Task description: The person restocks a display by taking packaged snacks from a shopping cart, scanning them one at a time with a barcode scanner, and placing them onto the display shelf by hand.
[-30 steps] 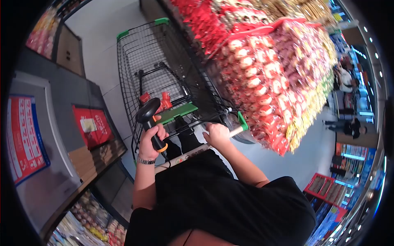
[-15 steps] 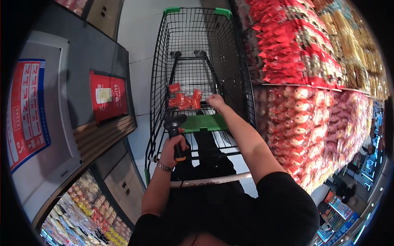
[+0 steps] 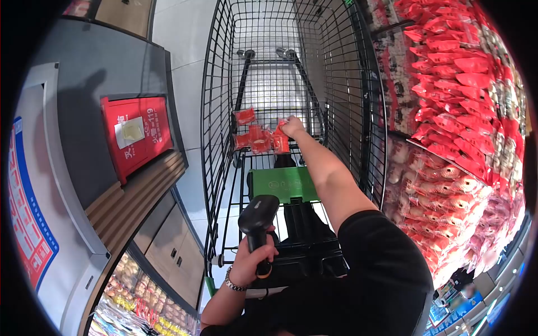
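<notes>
My left hand (image 3: 255, 260) is wrapped round the grip of a black handheld barcode scanner (image 3: 259, 215), whose head points forward over the near end of a black wire shopping cart (image 3: 216, 84). Reaching down into the cart, my right hand (image 3: 291, 126) has its fingers closed at the top of a small red packet (image 3: 280, 143). Part of that packet's upper edge is hidden by the fingers. Several similar red packets (image 3: 256, 134) lie beside it on the cart's wire floor, and one red packet (image 3: 245, 116) sits slightly apart, farther forward.
A green child-seat flap (image 3: 283, 183) crosses the cart's near end. On the right, shelves hold red bagged goods (image 3: 454, 106) and more packaged snacks (image 3: 443, 213). A grey counter with a red box (image 3: 137, 134) and wooden ledge (image 3: 140, 201) stands close on the left.
My right hand has moved onto a red packet, having been just right of the pile. The scanner has shifted right and looks larger. The view has moved closer over the cart.
</notes>
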